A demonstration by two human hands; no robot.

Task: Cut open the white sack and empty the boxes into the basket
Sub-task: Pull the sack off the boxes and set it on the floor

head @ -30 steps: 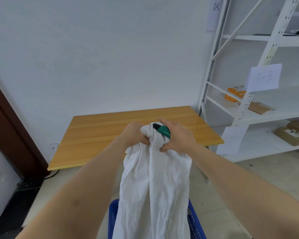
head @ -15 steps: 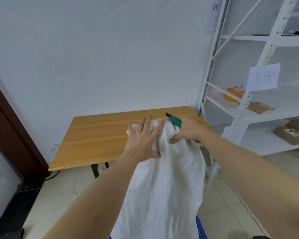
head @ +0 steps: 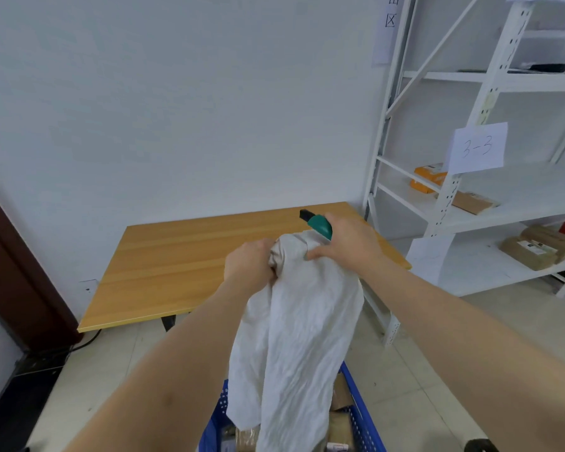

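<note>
With the white sack (head: 294, 324) gripped by the left hand (head: 250, 264) and pinched, alongside the green cutter (head: 318, 224), by the right hand (head: 346, 244), boxes (head: 340, 429) could be spilled past the blue basket (head: 356, 399) if it is swung sideways.

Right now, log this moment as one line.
both hands hold limp white fabric sack | right grips green cutter | above blue plastic basket

Two hands (head: 252, 261) (head: 346, 243), one white sack (head: 297, 337), one green cutter (head: 318, 224), one blue basket (head: 356, 409), one worktop (head: 183, 256), one shelf rack (head: 490, 102), several boxes (head: 341, 393) in the basket
</note>
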